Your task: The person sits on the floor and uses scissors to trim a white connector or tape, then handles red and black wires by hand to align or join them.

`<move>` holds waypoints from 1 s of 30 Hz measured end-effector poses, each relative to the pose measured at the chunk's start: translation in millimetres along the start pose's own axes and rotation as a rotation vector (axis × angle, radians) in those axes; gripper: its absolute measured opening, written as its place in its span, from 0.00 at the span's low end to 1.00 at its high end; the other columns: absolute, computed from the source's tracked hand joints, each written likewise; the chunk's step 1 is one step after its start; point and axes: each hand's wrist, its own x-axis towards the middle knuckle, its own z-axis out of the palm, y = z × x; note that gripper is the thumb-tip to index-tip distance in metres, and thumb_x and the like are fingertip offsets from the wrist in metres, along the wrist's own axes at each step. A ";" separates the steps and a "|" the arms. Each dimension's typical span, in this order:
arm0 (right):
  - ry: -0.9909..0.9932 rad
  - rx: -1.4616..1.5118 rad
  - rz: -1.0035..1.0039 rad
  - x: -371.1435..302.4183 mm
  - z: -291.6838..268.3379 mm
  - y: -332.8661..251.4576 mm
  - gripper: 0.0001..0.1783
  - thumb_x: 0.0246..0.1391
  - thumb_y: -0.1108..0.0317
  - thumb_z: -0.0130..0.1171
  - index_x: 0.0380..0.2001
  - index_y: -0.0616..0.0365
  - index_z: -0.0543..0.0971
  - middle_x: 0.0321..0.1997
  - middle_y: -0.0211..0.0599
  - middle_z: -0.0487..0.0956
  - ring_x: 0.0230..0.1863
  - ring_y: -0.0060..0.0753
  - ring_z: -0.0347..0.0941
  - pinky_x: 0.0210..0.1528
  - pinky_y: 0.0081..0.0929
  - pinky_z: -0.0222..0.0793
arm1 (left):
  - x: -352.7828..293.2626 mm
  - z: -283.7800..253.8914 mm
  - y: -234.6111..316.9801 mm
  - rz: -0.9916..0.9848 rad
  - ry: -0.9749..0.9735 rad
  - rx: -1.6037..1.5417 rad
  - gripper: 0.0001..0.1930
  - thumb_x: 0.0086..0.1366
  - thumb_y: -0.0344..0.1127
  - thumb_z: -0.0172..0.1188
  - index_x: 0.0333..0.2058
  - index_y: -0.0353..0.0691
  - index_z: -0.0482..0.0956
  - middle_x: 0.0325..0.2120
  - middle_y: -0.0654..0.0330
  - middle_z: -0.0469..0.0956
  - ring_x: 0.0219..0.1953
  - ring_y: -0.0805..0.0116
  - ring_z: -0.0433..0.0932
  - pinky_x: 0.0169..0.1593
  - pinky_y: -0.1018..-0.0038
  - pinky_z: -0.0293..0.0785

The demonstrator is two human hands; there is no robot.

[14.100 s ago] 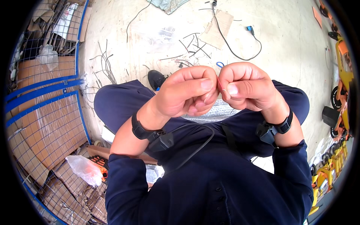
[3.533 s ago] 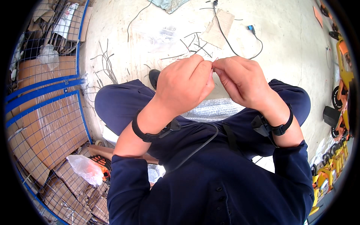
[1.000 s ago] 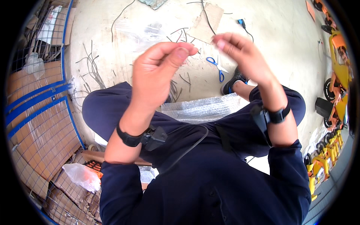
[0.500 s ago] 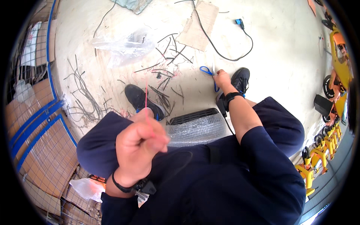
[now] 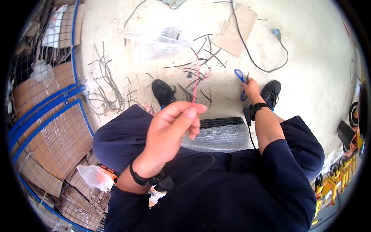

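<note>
My left hand (image 5: 170,129) is raised over my lap, thumb and forefinger pinched on a thin pinkish-red wire (image 5: 195,87) that sticks up from the fingertips. Farther off, beside my right shoe, my right hand (image 5: 252,89) is closed on a pair of scissors (image 5: 239,74) with blue handles. One handle loop stands beyond the fingers and the other below them; the hand covers the pivot. On the floor between the shoes and beyond lie cut pieces of black cable (image 5: 206,58) and tangled pink strands.
A bubble-wrapped black slotted object (image 5: 220,137) lies below my knees. Farther out are clear plastic (image 5: 158,42), a cardboard piece (image 5: 235,31) and a black cable with a blue plug (image 5: 277,34). A blue-framed mesh cage (image 5: 46,120) stands left; yellow wheeled items (image 5: 336,181) are at right.
My left hand has moved right and slightly away from me, turning so the pinched fingers show, with the wire still in them. The whole view has shifted; my right hand stays on the scissors.
</note>
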 end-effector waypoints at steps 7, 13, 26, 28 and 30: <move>0.075 0.373 -0.278 19.1 -123.7 -31.9 0.11 0.58 0.65 0.56 0.29 0.64 0.73 0.29 0.44 0.82 0.32 0.33 0.80 0.38 0.30 0.74 | -20.2 2.1 3.8 0.052 -0.088 0.103 0.12 0.70 0.35 0.53 0.42 0.31 0.78 0.21 0.65 0.74 0.20 0.81 0.63 0.25 0.84 0.60; 0.087 0.313 -0.636 -125.6 -317.5 -187.2 0.12 0.66 0.65 0.47 0.34 0.62 0.74 0.30 0.32 0.78 0.33 0.20 0.71 0.40 0.21 0.67 | -28.3 -8.2 -1.6 0.277 -0.279 -0.025 0.15 0.68 0.30 0.54 0.51 0.31 0.75 0.31 0.64 0.76 0.27 0.81 0.67 0.31 0.84 0.64; -0.140 0.227 -0.871 -310.7 -268.4 -229.2 0.13 0.61 0.66 0.53 0.24 0.61 0.75 0.17 0.43 0.69 0.18 0.43 0.65 0.23 0.31 0.61 | -49.4 1.6 -13.8 0.089 -0.415 -0.114 0.14 0.70 0.33 0.51 0.48 0.31 0.75 0.24 0.67 0.70 0.24 0.80 0.66 0.29 0.84 0.63; -0.128 0.200 -0.900 -306.2 -267.5 -229.6 0.12 0.60 0.66 0.53 0.24 0.61 0.75 0.17 0.45 0.69 0.18 0.47 0.66 0.23 0.33 0.62 | -50.6 2.3 -16.0 0.111 -0.433 -0.175 0.14 0.70 0.33 0.51 0.48 0.30 0.75 0.24 0.67 0.69 0.24 0.80 0.66 0.29 0.84 0.63; -0.102 0.178 -0.943 -303.7 -267.3 -229.0 0.12 0.59 0.67 0.54 0.23 0.61 0.75 0.16 0.44 0.70 0.18 0.47 0.67 0.22 0.35 0.62 | -48.0 0.7 -17.2 0.140 -0.451 -0.116 0.14 0.69 0.32 0.51 0.49 0.31 0.75 0.24 0.66 0.71 0.24 0.80 0.66 0.29 0.84 0.63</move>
